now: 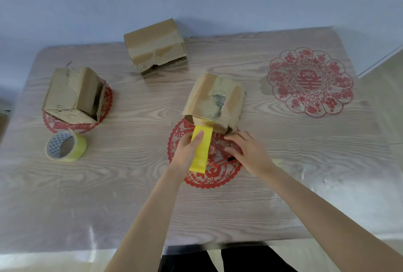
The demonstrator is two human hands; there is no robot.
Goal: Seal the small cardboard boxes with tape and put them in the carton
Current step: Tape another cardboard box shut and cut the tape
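Left hand (188,151): fingers pinch a yellow strip of adhesive tape (201,151); its far end touches the near small brown cardboard box (214,101).
Right hand (248,153): fingers spread loose and grasping nothing, over a red-handled cutter (222,162), possibly scissors; too blurred to tell.
Risk: if slackened, the free strip may fold on itself or stick to the wood-grain table (130,195); a hard pull could tip the box.
Containers: the left small brown cardboard box (74,95) has an open side, contents not discernible. The far small brown cardboard box (154,45) is closed and torn at one edge. Carton not in view.
Supply: yellow tape roll (65,146), well apart from both hands.

A home: wood-grain table (130,184), red paper-cut decorations (310,82).
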